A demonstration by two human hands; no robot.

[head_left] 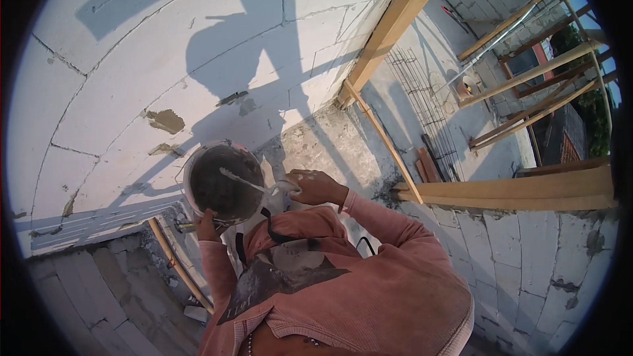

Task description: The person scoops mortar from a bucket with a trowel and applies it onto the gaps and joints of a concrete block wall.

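A round bucket (259, 209) with grey wet mortar (224, 188) inside hangs in front of my body, close to the white block wall. My left hand (209, 226) is closed on its near rim. Held by its pale handle in my right hand (315, 186) is a mortar-smeared trowel (245, 179). The trowel reaches left over the bucket's opening, seen nearly edge-on. How far its tip is in the mortar I cannot tell.
The block wall (132, 59) rises ahead, with mortar patches (165, 120) on it. A timber post (399, 23) and a thin brace (382, 142) stand to the right. Beyond lie a rebar cage (428, 109) and wooden rails (527, 74). A horizontal timber beam (508, 194) runs along the right.
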